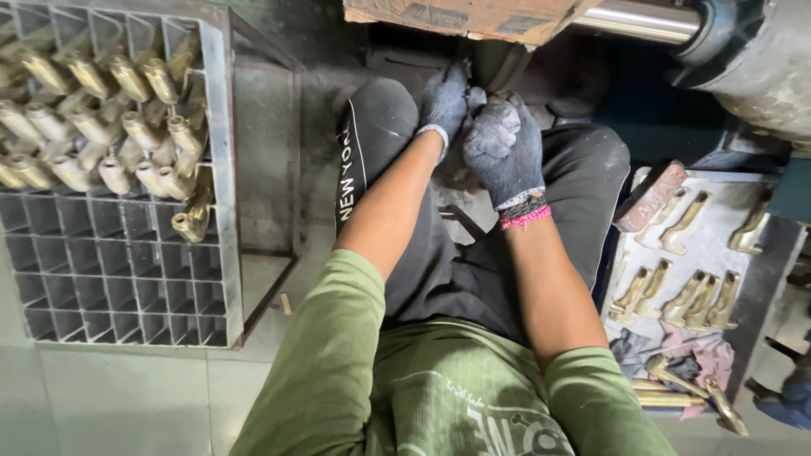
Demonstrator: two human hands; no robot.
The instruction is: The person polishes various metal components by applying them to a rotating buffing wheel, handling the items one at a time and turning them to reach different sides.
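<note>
Between the knees, both gloved hands meet at a small part hidden by the fingers. Left hand [443, 103] curls partly closed; right hand [505, 150] is fisted beside it, touching; contents of either grip cannot be told. Legs crowd both sides. Gridded crate [218, 169] with brass fittings [101, 127] stands left; tray [760, 253] with fittings right.

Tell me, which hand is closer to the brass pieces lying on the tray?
The right hand, probably. The tray with loose brass pieces lies on the person's right. The left hand is farther from it, nearer the grid rack on the other side.
</note>
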